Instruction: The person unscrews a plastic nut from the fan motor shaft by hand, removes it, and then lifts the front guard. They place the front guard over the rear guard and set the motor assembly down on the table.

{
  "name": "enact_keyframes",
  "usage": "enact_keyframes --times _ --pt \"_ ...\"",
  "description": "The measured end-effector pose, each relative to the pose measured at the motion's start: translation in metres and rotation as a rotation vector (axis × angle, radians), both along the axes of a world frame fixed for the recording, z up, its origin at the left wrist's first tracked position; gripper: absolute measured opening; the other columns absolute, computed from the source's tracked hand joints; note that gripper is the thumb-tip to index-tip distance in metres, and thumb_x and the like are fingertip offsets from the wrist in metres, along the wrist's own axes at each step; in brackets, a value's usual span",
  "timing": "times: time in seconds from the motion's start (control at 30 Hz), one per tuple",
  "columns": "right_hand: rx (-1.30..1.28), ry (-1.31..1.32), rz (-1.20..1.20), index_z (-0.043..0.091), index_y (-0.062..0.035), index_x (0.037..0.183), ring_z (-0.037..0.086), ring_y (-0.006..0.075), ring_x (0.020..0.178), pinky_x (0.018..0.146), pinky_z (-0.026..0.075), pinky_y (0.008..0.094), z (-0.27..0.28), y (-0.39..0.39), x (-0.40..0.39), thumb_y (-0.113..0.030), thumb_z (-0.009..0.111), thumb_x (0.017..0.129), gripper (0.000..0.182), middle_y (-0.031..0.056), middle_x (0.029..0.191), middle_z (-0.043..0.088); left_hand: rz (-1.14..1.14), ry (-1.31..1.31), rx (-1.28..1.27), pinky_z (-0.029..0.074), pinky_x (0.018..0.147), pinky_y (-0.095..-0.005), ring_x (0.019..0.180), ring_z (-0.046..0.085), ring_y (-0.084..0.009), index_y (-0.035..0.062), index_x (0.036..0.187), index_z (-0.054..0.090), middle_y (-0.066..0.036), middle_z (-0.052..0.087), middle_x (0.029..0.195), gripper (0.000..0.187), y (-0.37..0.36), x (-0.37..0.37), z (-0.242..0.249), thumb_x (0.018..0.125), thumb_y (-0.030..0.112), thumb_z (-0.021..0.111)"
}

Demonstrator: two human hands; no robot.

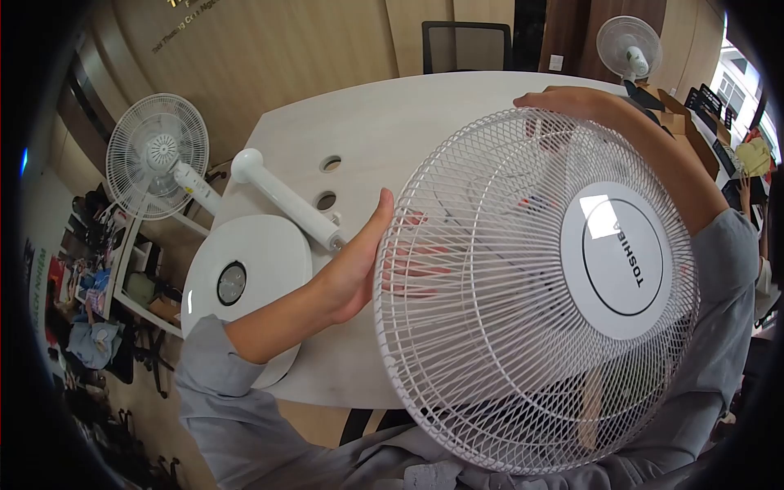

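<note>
A round white wire fan grille (474,269), with TOSHIBA on its centre disc (616,260), is held up in front of my chest and tilted. My left hand (359,269) grips its left edge, the thumb pointing up along the rim and the fingers spread behind the wires. At the top right, my right hand (563,104) curls over the rim, its fingertips partly seen through the wires. Left of the grille, a round white fan base (269,261) rests on the table, partly covered by my left forearm. A white fan pole (286,200) lies beside it.
The pale table (457,102) has two round holes. An assembled fan (163,155) stands at the left and another fan (629,49) at the back right. A mesh chair (465,49) is behind the table. Cardboard boxes (682,131) sit at the right.
</note>
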State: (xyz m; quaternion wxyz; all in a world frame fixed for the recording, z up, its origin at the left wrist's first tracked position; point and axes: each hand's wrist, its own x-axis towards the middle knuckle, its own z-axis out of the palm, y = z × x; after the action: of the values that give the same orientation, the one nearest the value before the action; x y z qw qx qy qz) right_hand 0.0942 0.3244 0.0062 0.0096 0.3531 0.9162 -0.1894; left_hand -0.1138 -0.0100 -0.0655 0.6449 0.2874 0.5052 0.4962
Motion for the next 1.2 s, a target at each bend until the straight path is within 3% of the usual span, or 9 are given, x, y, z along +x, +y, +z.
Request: enact_keyframes --times 0.2,0.3,0.43,0.63,0.83,0.93,1.03,1.13,1.2 --pt "0.497 0.038 -0.094 0.082 -0.0094 0.119 0.078 0.0309 0.094 0.087 0.062 0.0424 0.011 -0.019 -0.006 -0.056 0.058 0.106 0.054 0.0156 0.118 0.079 0.076 0.008 0.047 0.059 0.104 -0.0495 0.128 0.067 -0.0346 -0.0004 0.161 0.034 -0.029 0.062 0.143 0.086 -0.003 0.001 -0.015 0.110 0.068 0.030" --pt "0.597 0.129 0.085 0.078 -0.0090 0.125 0.076 0.0311 0.105 0.096 0.059 0.0451 0.022 -0.052 0.026 -0.056 0.060 0.105 0.054 0.0150 0.121 0.078 0.094 0.008 0.076 0.061 0.102 -0.0489 0.122 0.070 -0.0346 -0.0009 0.159 0.038 -0.028 0.066 0.138 0.082 -0.003 -0.002 -0.023 0.111 0.066 0.033" --pt "0.577 0.218 0.136 0.069 -0.0116 0.140 0.057 0.0345 0.140 0.118 0.046 0.0496 0.013 -0.129 0.093 -0.059 0.060 0.104 0.060 0.0165 0.147 0.064 0.117 -0.032 0.105 0.063 0.098 -0.0481 0.118 0.072 -0.0346 -0.0027 0.156 0.042 -0.027 0.067 0.134 0.079 -0.001 -0.006 -0.032 0.112 0.062 0.036" --pt "0.459 0.163 0.426 0.060 -0.0215 0.151 0.043 0.0446 0.152 0.126 0.022 0.0690 0.001 -0.284 0.197 -0.092 0.055 0.080 0.100 0.0128 0.161 0.051 0.156 -0.048 0.115 0.063 0.097 -0.0497 0.118 0.072 -0.0346 -0.0037 0.154 0.044 -0.027 0.068 0.133 0.078 0.000 -0.018 -0.048 0.112 0.061 0.039" --pt "0.735 0.266 0.369 0.060 -0.0429 0.145 0.050 0.0449 0.146 0.125 0.029 0.0692 -0.058 -0.348 0.235 -0.083 0.060 0.081 0.076 0.0097 0.159 0.055 0.204 -0.082 0.121 0.063 0.099 -0.0533 0.121 0.070 -0.0376 0.0006 0.157 0.042 -0.027 0.064 0.139 0.076 0.002 -0.023 -0.057 0.111 0.061 0.042" --pt "0.923 0.307 0.333 0.063 -0.0414 0.139 0.052 0.0431 0.144 0.123 0.036 0.0667 -0.087 -0.345 0.237 -0.067 0.062 0.091 0.054 0.0092 0.157 0.057 0.186 -0.069 0.183 0.062 0.099 -0.0543 0.125 0.067 -0.0399 0.0055 0.159 0.041 -0.026 0.054 0.151 0.073 0.000 -0.019 -0.059 0.111 0.060 0.043" --pt "0.968 0.362 0.316 0.064 -0.0359 0.138 0.056 0.0427 0.142 0.121 0.039 0.0643 -0.088 -0.347 0.238 -0.060 0.066 0.092 0.051 0.0101 0.155 0.059 0.264 0.086 0.321 0.063 0.096 -0.0508 0.127 0.066 -0.0383 0.0051 0.161 0.039 -0.024 0.049 0.156 0.074 -0.004 -0.012 -0.054 0.111 0.060 0.042" --pt "0.991 0.421 0.333 0.065 -0.0312 0.138 0.058 0.0443 0.139 0.121 0.038 0.0645 -0.092 -0.344 0.241 -0.059 0.065 0.094 0.052 0.0093 0.150 0.064 0.496 0.727 0.696 0.041 0.121 -0.0524 0.148 0.048 -0.0370 0.0046 0.163 0.036 -0.023 0.038 0.166 0.080 -0.021 -0.001 -0.052 0.110 0.065 0.041" --pt "1.034 0.419 0.350 0.066 -0.0304 0.138 0.059 0.0417 0.139 0.122 0.039 0.0630 -0.092 -0.343 0.243 -0.059 0.065 0.095 0.052 0.0072 0.149 0.065 0.335 1.048 1.025 0.029 0.125 -0.0587 0.152 0.040 -0.0437 0.0093 0.161 0.042 -0.023 0.040 0.166 0.089 -0.048 0.021 -0.042 0.101 0.075 0.046"
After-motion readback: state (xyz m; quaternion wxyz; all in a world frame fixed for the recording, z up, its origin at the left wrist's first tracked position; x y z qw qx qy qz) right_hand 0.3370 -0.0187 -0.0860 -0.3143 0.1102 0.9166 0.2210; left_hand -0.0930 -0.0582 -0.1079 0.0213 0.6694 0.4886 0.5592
